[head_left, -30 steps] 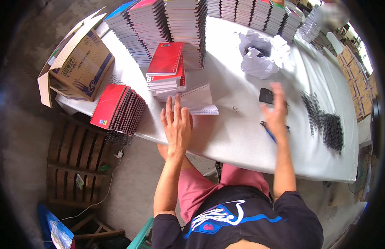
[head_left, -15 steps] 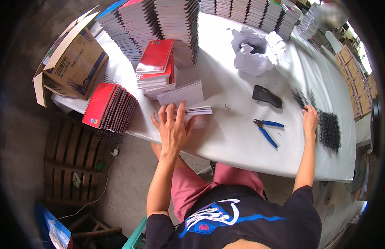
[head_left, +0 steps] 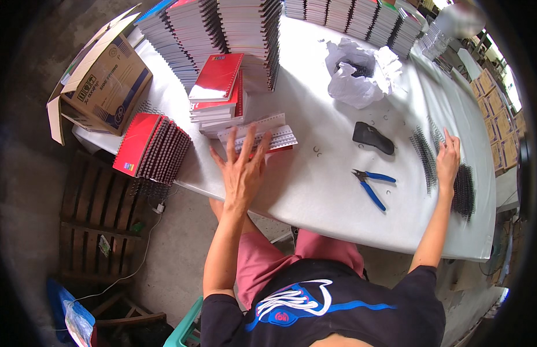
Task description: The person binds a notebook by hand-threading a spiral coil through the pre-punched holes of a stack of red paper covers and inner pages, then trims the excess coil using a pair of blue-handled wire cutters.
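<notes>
My left hand [head_left: 243,173] is open, its fingers spread over a small unbound notebook [head_left: 275,137] with punched holes along its page edges and red showing beneath. Part of the notebook is hidden behind the fingers. On the right, my right hand [head_left: 447,165] has its fingers stretched out at a row of black spiral binding coils [head_left: 424,159]. A denser bunch of black coils [head_left: 464,194] lies beside that wrist. Between the hands rest blue-handled cutting pliers [head_left: 372,188], jaws apart, and a black, rounded oblong object [head_left: 372,137].
Red notebooks [head_left: 219,78] are piled behind the left hand, and coil-bound red ones [head_left: 144,144] stand at the left edge. Tall notebook stacks [head_left: 245,40], an open carton [head_left: 106,87] and a white plastic bag [head_left: 355,87] holding dark bits sit farther back. Small wire clippings [head_left: 317,151] lie mid-table.
My left fingers have spread, and the notebook's pages have tilted to show their punched edges. My right hand has shifted slightly right along the coils, its fingers now more extended.
</notes>
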A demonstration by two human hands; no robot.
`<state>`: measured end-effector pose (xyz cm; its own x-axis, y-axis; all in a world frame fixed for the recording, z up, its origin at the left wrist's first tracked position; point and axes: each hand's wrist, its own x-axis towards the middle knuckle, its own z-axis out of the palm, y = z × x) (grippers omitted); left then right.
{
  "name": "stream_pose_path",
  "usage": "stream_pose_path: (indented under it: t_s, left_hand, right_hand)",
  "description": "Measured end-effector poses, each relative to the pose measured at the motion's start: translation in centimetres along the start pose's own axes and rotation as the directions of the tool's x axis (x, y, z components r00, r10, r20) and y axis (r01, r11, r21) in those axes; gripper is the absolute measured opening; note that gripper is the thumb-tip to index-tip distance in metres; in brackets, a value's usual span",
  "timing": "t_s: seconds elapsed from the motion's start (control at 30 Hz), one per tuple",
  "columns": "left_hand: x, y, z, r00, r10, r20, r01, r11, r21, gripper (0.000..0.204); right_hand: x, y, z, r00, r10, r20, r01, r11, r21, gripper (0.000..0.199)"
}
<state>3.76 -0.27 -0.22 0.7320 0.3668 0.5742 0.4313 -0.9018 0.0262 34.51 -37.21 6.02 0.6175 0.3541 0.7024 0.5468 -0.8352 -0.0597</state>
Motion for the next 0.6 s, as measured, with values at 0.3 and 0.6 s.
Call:
stream_pose_path:
  t_s: [0.3,0.6]
  left_hand:
    - [0.6,1.6,0.9,0.989,-0.144,-0.028,0.144,0.99,0.006,0.061]
    - [0.6,0.6,0.9,0.997,-0.071,-0.031,0.074,0.993,0.092,0.063]
  right_hand:
    - [0.3,-21.5,-0.6,0.881,-0.367,0.297,0.0,0.629,0.778,0.052]
    - [-0.5,-29.1,4.8,0.694,-0.531,0.486,0.053,0.711,0.701,0.061]
